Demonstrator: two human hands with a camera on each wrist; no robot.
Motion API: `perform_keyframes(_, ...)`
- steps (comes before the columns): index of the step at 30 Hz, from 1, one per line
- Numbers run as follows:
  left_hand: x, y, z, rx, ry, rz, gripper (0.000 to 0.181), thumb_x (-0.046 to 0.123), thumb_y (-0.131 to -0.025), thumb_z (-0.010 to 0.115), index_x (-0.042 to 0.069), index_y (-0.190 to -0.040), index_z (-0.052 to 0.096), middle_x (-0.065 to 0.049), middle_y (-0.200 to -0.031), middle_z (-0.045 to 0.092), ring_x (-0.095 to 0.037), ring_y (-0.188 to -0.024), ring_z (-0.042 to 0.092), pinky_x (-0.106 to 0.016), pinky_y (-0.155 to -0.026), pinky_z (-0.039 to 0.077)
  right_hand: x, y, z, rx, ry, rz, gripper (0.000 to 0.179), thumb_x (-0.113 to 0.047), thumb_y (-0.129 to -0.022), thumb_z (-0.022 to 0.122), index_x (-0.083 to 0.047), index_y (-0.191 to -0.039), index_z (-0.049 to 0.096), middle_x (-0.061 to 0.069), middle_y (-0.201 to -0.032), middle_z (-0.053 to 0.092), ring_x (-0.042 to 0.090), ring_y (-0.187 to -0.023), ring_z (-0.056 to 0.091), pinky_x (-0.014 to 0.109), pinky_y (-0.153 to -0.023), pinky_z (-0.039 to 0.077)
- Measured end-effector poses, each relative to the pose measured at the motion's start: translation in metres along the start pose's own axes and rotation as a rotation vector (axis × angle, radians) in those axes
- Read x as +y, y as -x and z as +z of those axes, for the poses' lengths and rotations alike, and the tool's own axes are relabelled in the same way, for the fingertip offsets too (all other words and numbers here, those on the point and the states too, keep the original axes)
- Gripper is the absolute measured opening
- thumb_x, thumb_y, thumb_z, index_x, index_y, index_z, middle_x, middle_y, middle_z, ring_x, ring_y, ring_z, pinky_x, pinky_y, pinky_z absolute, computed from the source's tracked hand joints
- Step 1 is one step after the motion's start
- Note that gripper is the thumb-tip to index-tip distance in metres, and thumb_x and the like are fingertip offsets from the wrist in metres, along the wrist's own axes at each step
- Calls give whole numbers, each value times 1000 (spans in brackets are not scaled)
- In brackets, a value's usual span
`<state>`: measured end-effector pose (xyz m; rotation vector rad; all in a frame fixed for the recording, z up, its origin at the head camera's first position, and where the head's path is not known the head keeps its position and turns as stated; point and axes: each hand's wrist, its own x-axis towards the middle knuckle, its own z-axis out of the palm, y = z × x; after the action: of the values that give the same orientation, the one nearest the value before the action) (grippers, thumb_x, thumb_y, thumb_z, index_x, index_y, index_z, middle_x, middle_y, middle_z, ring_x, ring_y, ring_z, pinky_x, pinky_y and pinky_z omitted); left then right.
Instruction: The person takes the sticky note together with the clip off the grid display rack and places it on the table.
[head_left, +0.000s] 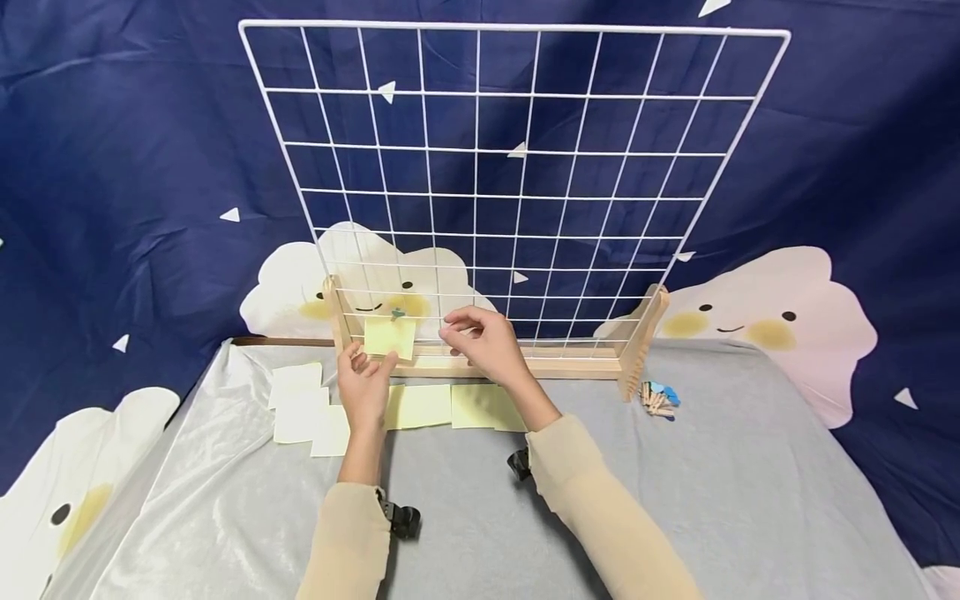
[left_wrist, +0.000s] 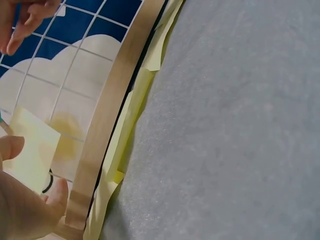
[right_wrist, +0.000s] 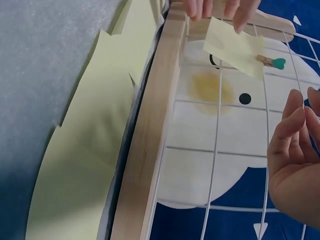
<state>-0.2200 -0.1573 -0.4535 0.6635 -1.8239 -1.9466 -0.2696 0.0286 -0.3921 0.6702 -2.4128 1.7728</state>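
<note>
A pale yellow sticky note hangs at the lower left of the white wire grid. A small wooden clothespin with a green heart clips its upper edge to a wire. My left hand is at the note's lower edge, thumb and fingers spread apart; the thumb overlaps the note in the left wrist view, and I cannot tell how firmly it touches. To the right of the note, my right hand hovers in front of the grid with loosely bent fingers, nothing visible between them.
Yellow notes lie in a row along the wooden base. Paler notes lie at the left. Several small clothespins with blue hearts are piled right of the stand's wooden foot. Grey cloth covers the table.
</note>
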Motion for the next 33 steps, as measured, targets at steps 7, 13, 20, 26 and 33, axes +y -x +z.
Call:
perform_keyframes(7,2,-2,1,-4,-2,-2,72,14,-89,77,8,-149,40,-16,-143,43,-33,-127,51,-44,-101,47,-1,-11,16,-36,3,5,27,-14,-92,76,2,-114,71,10,-94,75,17,-66,70,26,-50,53)
perform_keyframes(13,3,-4,4,-24,45,-11,72,12,-89,76,8,-151,38,-18,-146,41,-32,-128,50,-43,-104,46,-2,-17,24,-24,9,-1,27,-13,-91,76,0,-114,72,11,-95,76,15,-66,70,28,-50,55)
perform_keyframes(20,1,-4,7,-4,79,-7,70,8,-90,74,8,-150,38,-18,-140,40,-32,-123,55,-41,-100,49,-5,-27,38,-19,-13,-6,29,-11,-92,76,1,-117,71,13,-99,75,37,-76,72,38,-54,59)
perform_keyframes(26,2,-7,8,-9,121,-12,64,7,-95,68,6,-150,36,-12,-125,42,-22,-110,56,-39,-98,51,-11,-34,51,15,32,-55,25,-11,-90,77,0,-113,74,11,-93,75,26,-70,73,23,-61,55)
perform_keyframes(33,3,-8,7,-3,114,-21,57,7,-96,65,3,-147,40,-5,-105,47,-15,-91,56,-38,-93,52,-11,-34,60,37,111,-53,26,-13,-90,77,-6,-115,76,5,-90,75,13,-71,69,22,-66,55)
